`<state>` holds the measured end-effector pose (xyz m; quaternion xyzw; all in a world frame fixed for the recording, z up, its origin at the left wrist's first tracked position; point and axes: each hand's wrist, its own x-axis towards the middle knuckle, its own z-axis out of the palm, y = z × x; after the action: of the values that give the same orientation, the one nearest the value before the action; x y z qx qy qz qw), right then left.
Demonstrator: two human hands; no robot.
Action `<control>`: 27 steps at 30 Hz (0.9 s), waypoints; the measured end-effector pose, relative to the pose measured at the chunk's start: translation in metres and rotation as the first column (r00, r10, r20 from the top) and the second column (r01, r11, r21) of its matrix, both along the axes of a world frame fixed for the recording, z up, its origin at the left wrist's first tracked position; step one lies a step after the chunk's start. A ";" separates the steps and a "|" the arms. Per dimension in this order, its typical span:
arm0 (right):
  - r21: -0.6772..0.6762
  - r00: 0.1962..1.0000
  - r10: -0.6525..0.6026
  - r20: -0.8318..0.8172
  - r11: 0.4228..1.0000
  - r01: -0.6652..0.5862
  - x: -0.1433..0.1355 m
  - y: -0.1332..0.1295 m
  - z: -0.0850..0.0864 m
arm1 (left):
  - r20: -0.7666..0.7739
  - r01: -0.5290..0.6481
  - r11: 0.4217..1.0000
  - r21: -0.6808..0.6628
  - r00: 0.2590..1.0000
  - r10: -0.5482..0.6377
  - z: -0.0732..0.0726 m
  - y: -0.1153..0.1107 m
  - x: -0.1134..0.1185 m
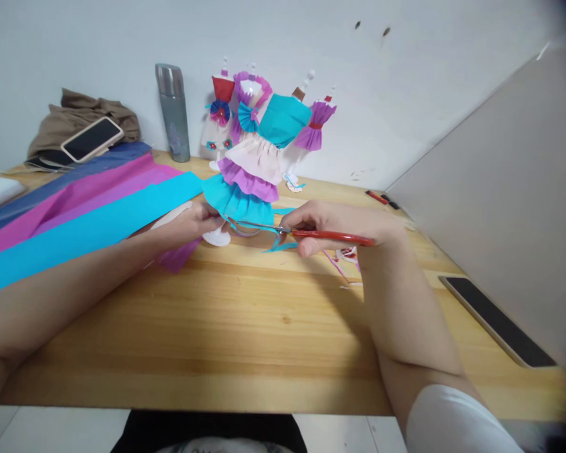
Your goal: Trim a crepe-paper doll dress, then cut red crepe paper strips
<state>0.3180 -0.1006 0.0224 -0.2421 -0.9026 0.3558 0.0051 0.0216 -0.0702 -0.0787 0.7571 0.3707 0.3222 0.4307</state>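
A small dress form wears a tiered crepe paper dress [283, 119], with a turquoise top and white, purple and turquoise ruffles. It leans to the right, and its round white base [216, 237] shows below the hem. My left hand [199, 220] is closed at the lower left of the bottom turquoise ruffle, pinching its edge; the fingertips are partly hidden. In my right hand [314, 223] are red-handled scissors [332, 236], their blades lying along the turquoise hem. Thin turquoise trimmings [283, 246] hang or lie by the blades; I cannot tell which.
Turquoise [99, 220], pink and navy crepe paper lengths lie at left. Behind stand a grey flask [173, 119] and several small dressed forms [221, 94]. One phone [94, 138] rests by brown cloth [89, 107], another phone [497, 321] at right beside a partition [500, 176].
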 end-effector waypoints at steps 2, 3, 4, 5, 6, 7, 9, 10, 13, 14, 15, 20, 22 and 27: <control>0.002 1.000 0.004 0.006 1.000 -0.004 0.001 0.001 -0.001 | -0.001 -0.002 1.000 0.001 1.000 0.002 0.000 0.000 0.000; 0.008 1.000 0.006 0.007 1.000 -0.006 0.001 0.001 -0.001 | -0.003 -0.003 1.000 0.004 1.000 0.003 0.001 0.000 0.000; 0.015 1.000 0.007 0.005 1.000 -0.007 0.001 0.001 -0.001 | -0.006 -0.005 1.000 0.008 1.000 0.005 0.001 0.000 0.000; 0.023 1.000 0.006 -0.001 1.000 -0.006 0.001 0.001 -0.001 | -0.007 -0.008 1.000 0.014 1.000 0.008 0.000 0.000 0.000; 0.029 1.000 0.005 -0.004 1.000 -0.005 0.001 0.001 -0.001 | -0.009 -0.009 1.000 0.018 1.000 0.010 0.000 0.000 0.000; 0.034 1.000 0.002 -0.008 0.999 -0.002 0.001 0.001 -0.001 | -0.011 -0.011 1.000 0.018 1.000 0.011 0.000 0.001 0.000; 0.034 1.000 -0.008 -0.013 0.999 0.009 0.001 0.001 -0.001 | -0.012 -0.010 1.000 0.010 1.000 0.010 0.000 0.001 0.000; 0.031 1.000 -0.016 -0.011 0.999 0.017 0.001 0.001 -0.001 | -0.010 -0.008 1.000 0.003 1.000 0.008 0.000 0.001 0.000; 0.018 0.999 -0.052 0.014 0.998 0.052 0.002 0.000 -0.001 | -0.001 -0.017 1.000 -0.010 1.000 0.017 0.000 0.000 0.001; 0.015 0.998 -0.062 0.023 0.998 0.062 0.001 0.000 -0.001 | -0.001 -0.026 1.000 -0.014 1.000 0.026 0.001 -0.001 0.001; 0.013 0.997 -0.069 0.031 0.998 0.069 0.001 0.000 0.000 | -0.001 -0.035 0.999 -0.020 0.999 0.035 0.001 -0.002 0.002; 0.009 0.994 -0.082 0.072 0.997 0.081 0.000 -0.001 0.003 | 0.008 -0.048 0.997 -0.064 0.999 0.049 0.002 -0.004 0.003; 0.024 0.993 -0.090 0.081 0.996 0.089 -0.001 -0.001 0.003 | 0.013 -0.047 0.997 -0.069 0.999 0.048 0.002 -0.004 0.003; 0.037 0.993 -0.091 0.078 0.995 0.088 0.000 -0.002 0.004 | 0.041 -0.027 0.997 -0.076 0.999 0.030 0.003 -0.003 0.003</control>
<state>0.3179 -0.1029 0.0263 -0.2963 -0.8961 0.3303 -0.0110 0.0248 -0.0736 -0.0762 0.7280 0.3843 0.3297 0.4622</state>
